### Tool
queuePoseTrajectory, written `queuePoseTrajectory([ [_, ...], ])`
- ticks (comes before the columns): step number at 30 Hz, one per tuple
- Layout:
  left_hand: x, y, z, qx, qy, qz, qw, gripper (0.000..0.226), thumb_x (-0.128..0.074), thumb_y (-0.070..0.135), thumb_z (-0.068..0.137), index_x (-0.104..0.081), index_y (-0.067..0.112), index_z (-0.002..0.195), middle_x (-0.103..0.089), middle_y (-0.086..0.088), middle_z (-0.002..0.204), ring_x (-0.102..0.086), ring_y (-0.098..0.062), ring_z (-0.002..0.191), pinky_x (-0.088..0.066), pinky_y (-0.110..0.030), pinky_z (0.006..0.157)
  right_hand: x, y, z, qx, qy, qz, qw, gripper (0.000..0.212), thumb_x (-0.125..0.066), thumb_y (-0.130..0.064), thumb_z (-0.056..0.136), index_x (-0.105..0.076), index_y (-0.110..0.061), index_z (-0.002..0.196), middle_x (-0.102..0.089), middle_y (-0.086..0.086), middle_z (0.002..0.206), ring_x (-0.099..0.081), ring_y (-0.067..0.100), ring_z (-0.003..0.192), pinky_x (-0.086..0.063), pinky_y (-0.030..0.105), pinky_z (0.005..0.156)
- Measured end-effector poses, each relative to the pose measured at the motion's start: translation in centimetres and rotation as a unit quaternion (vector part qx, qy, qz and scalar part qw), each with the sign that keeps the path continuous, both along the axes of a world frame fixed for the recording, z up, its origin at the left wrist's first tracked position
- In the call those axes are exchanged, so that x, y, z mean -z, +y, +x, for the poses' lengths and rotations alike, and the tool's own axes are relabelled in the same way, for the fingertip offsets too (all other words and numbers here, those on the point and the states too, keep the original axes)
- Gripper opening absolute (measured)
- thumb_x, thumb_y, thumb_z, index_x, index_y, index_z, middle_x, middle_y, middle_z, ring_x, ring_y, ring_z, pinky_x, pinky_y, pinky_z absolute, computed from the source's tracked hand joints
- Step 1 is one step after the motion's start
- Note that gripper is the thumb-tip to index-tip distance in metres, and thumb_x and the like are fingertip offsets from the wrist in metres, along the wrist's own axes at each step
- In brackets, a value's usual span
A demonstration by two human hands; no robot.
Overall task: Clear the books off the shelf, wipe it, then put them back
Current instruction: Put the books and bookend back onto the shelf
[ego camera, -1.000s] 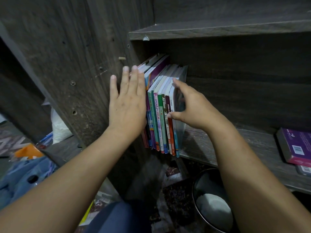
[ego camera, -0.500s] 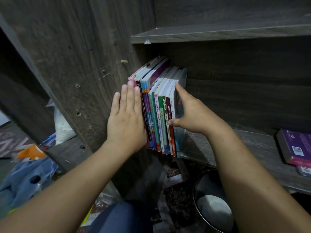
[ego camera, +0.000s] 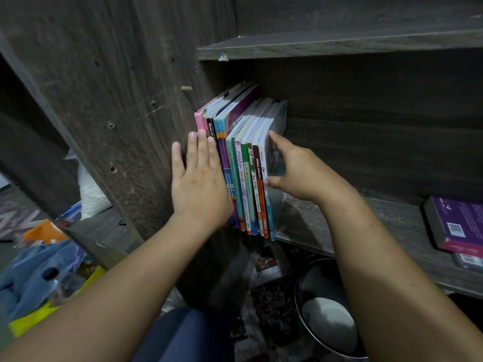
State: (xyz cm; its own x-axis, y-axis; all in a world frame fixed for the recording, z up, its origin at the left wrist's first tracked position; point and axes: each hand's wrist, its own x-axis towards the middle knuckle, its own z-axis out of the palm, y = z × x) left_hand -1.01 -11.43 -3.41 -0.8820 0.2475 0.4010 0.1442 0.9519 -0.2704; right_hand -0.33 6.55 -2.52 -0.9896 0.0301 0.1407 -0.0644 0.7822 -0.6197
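Observation:
A row of thin, colourful books (ego camera: 245, 168) stands upright at the left end of the dark wooden shelf (ego camera: 366, 226), against the side panel. My left hand (ego camera: 198, 178) lies flat with straight fingers against the spines at the row's left side. My right hand (ego camera: 295, 171) presses on the right face of the outermost book, fingers extended and thumb by its spine. The row sits squeezed between both hands. Its front edges reach the shelf's front lip.
Two purple books (ego camera: 460, 226) lie flat and stacked at the shelf's right. Another shelf board (ego camera: 339, 44) runs above. A round metal bin (ego camera: 329, 309) stands on the floor below. Blue cloth and a yellow item (ego camera: 39, 280) lie at the lower left.
My left hand has slid down the spines from the top of the row toward its middle. My right hand stays on the right side of the row, and the view has drawn closer.

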Motion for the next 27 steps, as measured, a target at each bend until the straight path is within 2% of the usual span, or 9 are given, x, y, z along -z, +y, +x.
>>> queuePoseTrajectory([
  [5, -0.7, -0.2, 0.7, 0.062, 0.04, 0.106, 0.992, 0.091, -0.055, 0.038, 0.083, -0.007, 0.004, 0.153, -0.012, -0.016, 0.159, -0.006, -0.029, 0.148, 0.004, -0.044, 0.118, -0.6, 0.3, 0.6, -0.004, 0.011, -0.027, 1.0, 0.113, -0.081, -0.021, 0.074, -0.002, -0.037, 0.153, -0.036, -0.001, 0.152, -0.04, 0.02, 0.135, -0.039, 0.04, 0.104],
  [9, -1.0, -0.2, 1.1, 0.086, 0.04, 0.159, 0.983, 0.084, -0.061, 0.028, 0.078, -0.022, 0.008, 0.15, -0.029, -0.015, 0.153, -0.022, -0.03, 0.144, -0.016, -0.046, 0.118, -1.6, 0.9, 1.5, -0.001, 0.02, -0.008, 1.0, 0.104, -0.08, -0.019, 0.075, -0.014, -0.038, 0.152, -0.038, -0.003, 0.148, -0.041, 0.018, 0.132, -0.042, 0.039, 0.101],
  [14, -2.2, 0.4, 1.7, 0.107, 0.036, 0.185, 0.976, 0.075, -0.062, 0.029, 0.078, -0.032, 0.009, 0.145, -0.043, -0.014, 0.138, -0.041, -0.031, 0.126, -0.039, -0.048, 0.1, -2.8, 2.5, 3.5, 0.025, 0.03, 0.126, 0.991, 0.087, -0.076, -0.024, 0.08, -0.025, -0.035, 0.15, -0.037, -0.002, 0.148, -0.038, 0.016, 0.133, -0.037, 0.03, 0.1],
  [17, -3.0, 1.8, 2.6, 0.137, 0.03, 0.193, 0.971, 0.066, -0.062, 0.029, 0.08, -0.04, 0.01, 0.139, -0.048, -0.015, 0.127, -0.047, -0.034, 0.114, -0.043, -0.05, 0.089, -2.6, 4.3, 6.5, 0.049, 0.02, 0.198, 0.979, 0.076, -0.07, -0.025, 0.085, -0.029, -0.032, 0.149, -0.035, 0.0, 0.15, -0.041, 0.019, 0.132, -0.039, 0.033, 0.102],
  [21, -2.6, 5.7, 5.4, 0.231, -0.021, 0.193, 0.953, 0.061, -0.062, 0.03, 0.08, -0.044, 0.012, 0.136, -0.051, -0.014, 0.12, -0.049, -0.036, 0.111, -0.043, -0.048, 0.088, -1.4, 7.8, 12.6, 0.102, -0.021, 0.245, 0.964, 0.068, -0.068, -0.029, 0.086, -0.035, -0.031, 0.146, -0.038, -0.001, 0.147, -0.045, 0.021, 0.128, -0.043, 0.035, 0.1],
  [27, 0.2, 15.6, 13.0, 0.414, -0.14, 0.125, 0.891, 0.052, -0.059, 0.036, 0.081, -0.052, 0.018, 0.13, -0.052, -0.008, 0.118, -0.05, -0.033, 0.11, -0.042, -0.045, 0.089, 1.1, 13.7, 26.2, 0.244, -0.089, 0.233, 0.937, 0.063, -0.068, -0.032, 0.083, -0.043, -0.03, 0.14, -0.047, 0.001, 0.138, -0.05, 0.023, 0.124, -0.043, 0.037, 0.099],
])
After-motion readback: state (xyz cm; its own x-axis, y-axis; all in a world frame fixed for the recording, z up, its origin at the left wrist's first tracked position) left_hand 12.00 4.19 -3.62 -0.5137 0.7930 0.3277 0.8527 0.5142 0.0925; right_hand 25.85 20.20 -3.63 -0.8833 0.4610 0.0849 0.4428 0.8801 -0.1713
